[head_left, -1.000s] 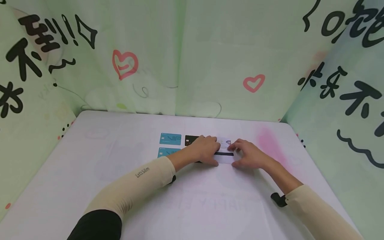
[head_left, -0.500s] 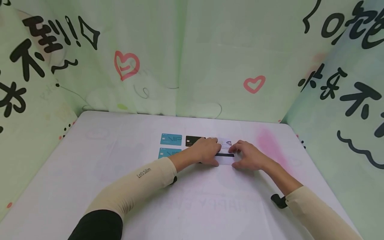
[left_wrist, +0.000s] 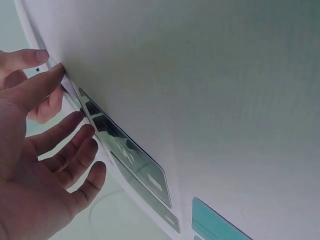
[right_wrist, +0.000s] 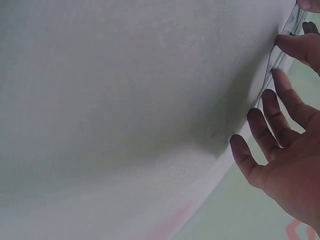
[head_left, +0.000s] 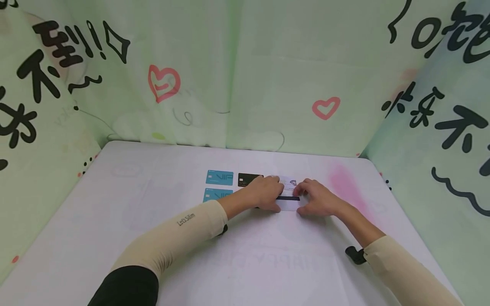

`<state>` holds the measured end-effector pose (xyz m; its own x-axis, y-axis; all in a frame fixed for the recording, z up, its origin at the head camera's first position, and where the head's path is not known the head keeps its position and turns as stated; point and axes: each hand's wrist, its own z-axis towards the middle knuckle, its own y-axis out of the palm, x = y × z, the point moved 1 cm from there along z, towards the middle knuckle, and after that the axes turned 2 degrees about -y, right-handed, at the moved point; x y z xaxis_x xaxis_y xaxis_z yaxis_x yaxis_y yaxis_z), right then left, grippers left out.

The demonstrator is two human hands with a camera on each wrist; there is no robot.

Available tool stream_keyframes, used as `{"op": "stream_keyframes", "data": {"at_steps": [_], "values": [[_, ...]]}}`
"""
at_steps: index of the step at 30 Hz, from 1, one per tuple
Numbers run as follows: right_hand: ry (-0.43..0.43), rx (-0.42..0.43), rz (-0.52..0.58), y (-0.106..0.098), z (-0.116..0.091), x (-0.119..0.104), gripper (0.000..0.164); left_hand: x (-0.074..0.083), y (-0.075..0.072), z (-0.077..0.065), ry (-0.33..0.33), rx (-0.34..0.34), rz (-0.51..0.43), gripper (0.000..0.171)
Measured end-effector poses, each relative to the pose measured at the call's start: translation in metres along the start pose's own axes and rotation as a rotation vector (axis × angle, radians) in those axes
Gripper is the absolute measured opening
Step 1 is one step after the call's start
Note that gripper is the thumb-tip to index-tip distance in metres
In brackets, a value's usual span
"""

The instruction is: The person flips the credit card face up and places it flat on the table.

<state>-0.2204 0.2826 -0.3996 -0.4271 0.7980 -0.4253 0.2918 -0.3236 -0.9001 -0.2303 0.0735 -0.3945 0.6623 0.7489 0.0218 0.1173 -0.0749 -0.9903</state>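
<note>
A pale card with a black stripe (head_left: 289,205) lies flat on the table between the two hands. My left hand (head_left: 264,193) touches its left side with the thumb and fingertips. At its right side, the thumb and fingertips of my right hand (head_left: 317,199) rest spread apart. Just beyond lies another pale card (head_left: 288,182) with a small printed figure. A black card (head_left: 248,179) sits left of it. The left wrist view shows a nearer black card (left_wrist: 137,160) beside the left fingers, mostly hidden by that hand in the head view. My right fingers (right_wrist: 267,120) look relaxed.
Two blue VIP cards (head_left: 220,177) form a column at the left of the group. The white-covered table (head_left: 245,259) ends at a light green curtain (head_left: 268,76) behind. Similar printed curtains stand at both sides.
The head view has shifted slightly. Both hands stay at the sides of the striped card, and the cards keep their arrangement.
</note>
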Motion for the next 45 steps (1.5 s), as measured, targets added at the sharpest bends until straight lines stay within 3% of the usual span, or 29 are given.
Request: {"op": "stream_keyframes", "data": {"at_steps": [17,35,45], "values": [[-0.057,0.008,0.005,-0.002,-0.005,0.000,0.042,-0.004,0.001,0.007,0.008,-0.024,-0.075,0.047],[0.020,-0.082,-0.044,-0.003,0.004,0.000,0.040,-0.006,0.006,0.014,-0.008,-0.073,-0.161,0.052],[0.019,-0.087,0.019,-0.003,0.005,0.000,0.046,-0.006,0.007,0.015,-0.004,-0.077,-0.175,0.060]]}}
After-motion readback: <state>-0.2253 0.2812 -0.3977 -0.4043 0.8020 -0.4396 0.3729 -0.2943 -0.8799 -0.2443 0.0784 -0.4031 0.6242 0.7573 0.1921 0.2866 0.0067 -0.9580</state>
